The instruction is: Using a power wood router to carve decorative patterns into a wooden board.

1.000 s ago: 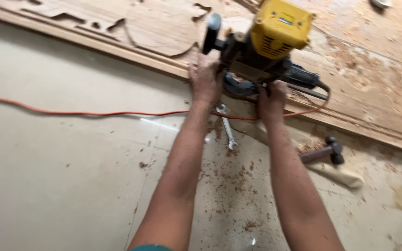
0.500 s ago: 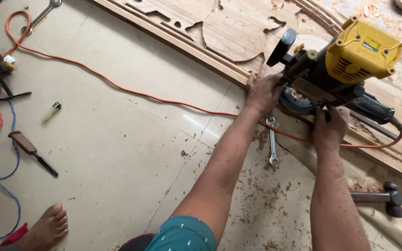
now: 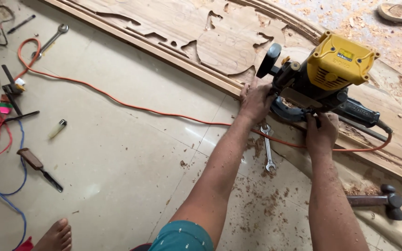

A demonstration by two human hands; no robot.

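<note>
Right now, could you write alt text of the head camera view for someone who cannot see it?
A person's two bare hands, left hand and right hand, grip a yellow and black power tool standing on a carved wooden panel on the floor. An orange cord, a spanner and a hammer lie on the sawdust-strewn tiles nearby.

Router (image 3: 324,76) on carved panel (image 3: 177,28); spanner (image 3: 268,148) and cable (image 3: 117,100) on floor before it

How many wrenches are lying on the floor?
2: one wrench lies between the person's arms, below the orange cord; another wrench lies top left. More may be hidden.
</note>
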